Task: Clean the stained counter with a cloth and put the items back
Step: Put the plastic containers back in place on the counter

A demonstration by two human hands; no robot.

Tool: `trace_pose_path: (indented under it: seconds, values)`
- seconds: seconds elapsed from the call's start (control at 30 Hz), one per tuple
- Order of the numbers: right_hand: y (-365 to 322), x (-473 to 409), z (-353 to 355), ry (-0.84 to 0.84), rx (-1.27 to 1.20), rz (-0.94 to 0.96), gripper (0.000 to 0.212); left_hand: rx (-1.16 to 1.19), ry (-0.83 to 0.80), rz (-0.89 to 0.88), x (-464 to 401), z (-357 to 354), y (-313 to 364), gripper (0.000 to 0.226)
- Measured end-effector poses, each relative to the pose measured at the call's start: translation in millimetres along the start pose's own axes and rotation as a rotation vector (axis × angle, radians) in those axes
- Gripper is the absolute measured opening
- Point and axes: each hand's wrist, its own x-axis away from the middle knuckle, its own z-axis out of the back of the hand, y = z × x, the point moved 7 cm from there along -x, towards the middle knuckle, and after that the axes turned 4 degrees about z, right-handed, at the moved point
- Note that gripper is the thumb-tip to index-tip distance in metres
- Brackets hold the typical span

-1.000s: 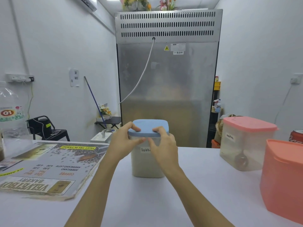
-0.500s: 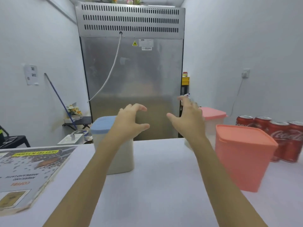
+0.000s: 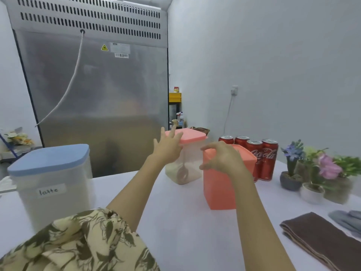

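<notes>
Spanning white counter (image 3: 175,231), steel fridge (image 3: 93,90) behind, cans (image 3: 259,157) right

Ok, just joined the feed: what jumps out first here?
Both hands reach out over the white counter: the left hand at the clear tub with the pink lid, the right hand over the solid coral tub. Near left stands a blue-lidded tub labelled latte; four red cola cans line the right wall.

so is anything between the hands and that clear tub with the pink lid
Partly. The left hand is already at the clear tub, by its pink lid, with nothing between. The right hand hovers over the solid orange container, which stands in front of the tub on that side.
</notes>
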Motion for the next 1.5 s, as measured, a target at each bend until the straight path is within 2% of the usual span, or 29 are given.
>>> trace_pose_path:
  seconds: [0.07,0.17,0.33,0.4,0.47,0.53,0.6,0.67,0.73,0.77,0.83,0.9,0.97,1.07,1.2,1.33,1.5]
  values:
    - [-5.5,-5.0,5.0,0.103,-0.122,0.089,0.059,-0.044,0.059,-0.013,-4.3,-3.6,6.1,0.039]
    - [-25.1,-10.5,7.6,0.224,-0.367,0.174,0.052,-0.049,0.234,-0.028,0.6,6.7,15.3,0.029]
    - [-42.0,-18.0,-14.5,0.277,-0.485,0.159,0.05,0.276,0.502,0.023,3.2,38.6,-14.4,0.031]
    - [-46.7,-21.2,-30.0,0.162,-0.523,0.16,0.052,0.464,0.417,0.114,-5.6,36.4,-40.5,0.042]
    - [-51.3,-23.0,-51.6,0.034,-0.54,0.132,0.056,0.636,0.228,0.195,-10.9,21.4,-58.0,0.051]
    - [-50.3,-26.6,-70.3,0.008,-0.494,0.069,0.061,0.679,0.06,0.191,-8.8,5.7,-62.0,0.05]
    - [-42.4,-29.7,-81.6,0.035,-0.468,-0.01,0.065,0.729,0.042,0.19,-2.3,-2.8,-63.6,0.04]
    - [-32.1,-31.6,-90.5,0.055,-0.574,-0.064,0.068,0.807,0.161,0.248,4.5,-1.3,-67.8,0.028]
    - [-24.4,-32.3,-93.8,0.112,-0.705,-0.054,0.069,0.87,0.249,0.308,9.1,1.3,-72.0,0.028]
    - [-22.7,-31.5,-92.5,0.146,-0.724,-0.037,0.068,0.933,0.241,0.328,7.2,-2.1,-73.9,0.033]
    - [-19.9,-31.5,-90.8,0.182,-0.728,-0.023,0.064,1.097,0.117,0.369,2.7,-14.0,-71.3,0.051]
    - [-18.4,-32.6,-91.1,0.186,-0.724,-0.017,0.063,1.188,-0.047,0.406,1.6,-29.3,-63.0,0.055]
    - [-16.8,-32.5,-91.2,0.202,-0.713,-0.018,0.063,1.188,-0.092,0.358,5.7,-33.3,-55.1,0.041]
    - [-19.7,-27.0,-86.6,0.231,-0.677,-0.038,0.062,1.186,-0.016,0.37,19.8,-26.1,-55.6,0.022]
    - [-38.0,-12.7,-77.1,0.258,-0.588,-0.017,0.059,1.129,-0.02,0.445,43.8,-12.6,-75.8,0.047]
    - [-44.2,6.7,-66.4,0.291,-0.577,-0.026,0.055,1.043,-0.131,0.409,90.4,16.4,-71.4,0.023]
    - [-41.2,42.6,-52.3,0.255,-0.545,0.015,0.05,0.993,-0.278,0.286,141.5,44.6,-48.6,0.023]
